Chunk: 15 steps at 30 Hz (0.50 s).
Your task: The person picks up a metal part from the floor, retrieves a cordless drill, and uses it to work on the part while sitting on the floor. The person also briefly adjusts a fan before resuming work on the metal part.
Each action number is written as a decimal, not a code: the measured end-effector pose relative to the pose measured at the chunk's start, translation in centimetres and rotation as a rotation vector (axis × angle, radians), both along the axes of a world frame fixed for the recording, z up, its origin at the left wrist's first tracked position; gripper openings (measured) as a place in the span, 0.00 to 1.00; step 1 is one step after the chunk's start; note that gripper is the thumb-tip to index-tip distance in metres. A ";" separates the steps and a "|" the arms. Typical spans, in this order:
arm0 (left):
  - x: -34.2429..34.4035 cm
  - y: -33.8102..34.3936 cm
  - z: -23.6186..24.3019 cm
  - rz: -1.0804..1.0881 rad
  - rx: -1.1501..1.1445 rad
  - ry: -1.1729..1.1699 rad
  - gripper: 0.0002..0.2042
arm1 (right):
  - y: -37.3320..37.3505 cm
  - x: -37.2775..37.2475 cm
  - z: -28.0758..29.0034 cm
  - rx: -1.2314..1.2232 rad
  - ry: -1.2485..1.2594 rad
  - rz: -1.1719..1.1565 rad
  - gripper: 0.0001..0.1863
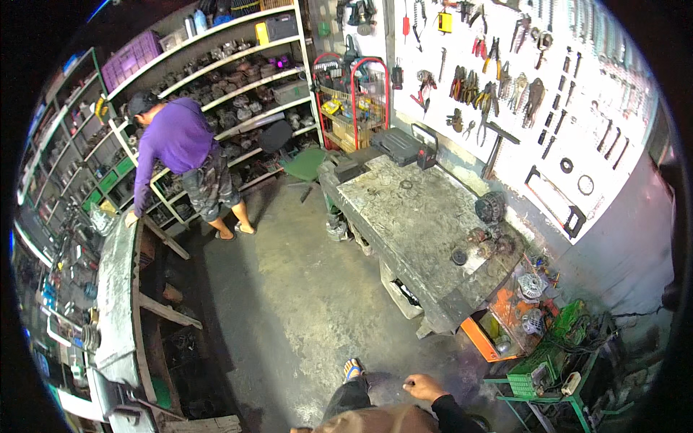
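The right hand (424, 387) is loosely curled above the floor (303, 303); from here I cannot tell whether it grips anything. Nearby, an orange box (479, 340) adjoins the counter's (426, 216) near end, with a green crate (525, 385) crowding its right side.

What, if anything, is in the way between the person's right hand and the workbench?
Nothing visible: between the right hand and the near end of the workbench, concrete floor shows. The orange box sits right of that line.
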<state>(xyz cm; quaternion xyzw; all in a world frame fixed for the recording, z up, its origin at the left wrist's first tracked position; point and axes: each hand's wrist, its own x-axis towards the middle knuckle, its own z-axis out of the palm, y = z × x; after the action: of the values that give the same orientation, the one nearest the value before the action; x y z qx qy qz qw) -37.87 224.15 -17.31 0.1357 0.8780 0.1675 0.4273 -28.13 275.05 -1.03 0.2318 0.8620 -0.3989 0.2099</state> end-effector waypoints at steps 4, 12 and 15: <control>-18.2 4.9 1.1 -0.618 -0.095 0.611 0.08 | 3.6 -2.7 -5.3 -0.105 0.011 -0.184 0.19; -47.0 24.0 14.1 0.688 0.691 0.074 0.10 | 7.8 -11.8 -12.5 -0.362 -0.295 -0.739 0.12; -51.7 26.6 12.6 0.616 0.667 0.032 0.10 | 9.7 -18.9 -14.0 -0.291 -0.316 -0.658 0.12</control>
<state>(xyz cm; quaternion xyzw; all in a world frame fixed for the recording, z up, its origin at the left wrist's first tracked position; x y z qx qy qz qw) -89.60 250.72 -4.68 0.0012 0.7821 0.5583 0.2769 -47.00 284.75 -15.03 0.5221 0.6332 -0.5225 0.2314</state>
